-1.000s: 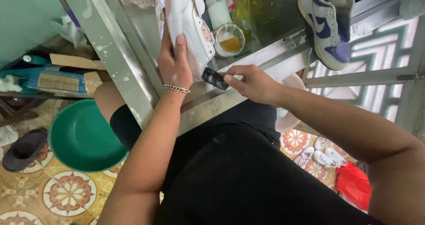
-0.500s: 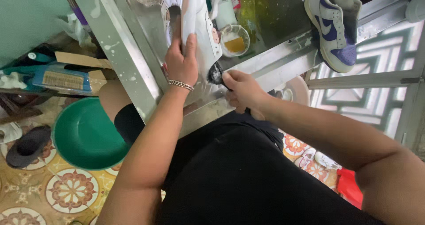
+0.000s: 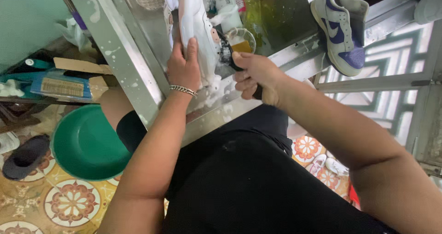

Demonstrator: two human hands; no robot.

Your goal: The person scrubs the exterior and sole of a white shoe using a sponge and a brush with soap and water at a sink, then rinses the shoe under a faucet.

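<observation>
- Our left hand (image 3: 184, 68) was clamped on the white shoe (image 3: 195, 29), thumb and fingers wrapped over its near end, holding it tilted on edge on the metal table (image 3: 133, 82).
- Our right hand (image 3: 258, 75) was closed round the handle of a dark brush (image 3: 226, 52), its bristled head pressed against the right side of the shoe.
- We judged the step in hand to be scrubbing the shoe's side with lather; suds lay on the table just near the shoe's heel.
- The next move, as we judged it, called for a firm hold on the left and short strokes along the sole edge, keeping the brush clear of the small cup (image 3: 242, 39) of amber liquid just right of it.
- The shoe looked white and glossy with wet foam, with a pale pink patch near the heel; we could not tell how clean it was.
- Far right, a purple and white sneaker (image 3: 343, 26) lay at the table's edge, well apart.
- Down left, a green basin (image 3: 85, 144) sat on the patterned floor.
</observation>
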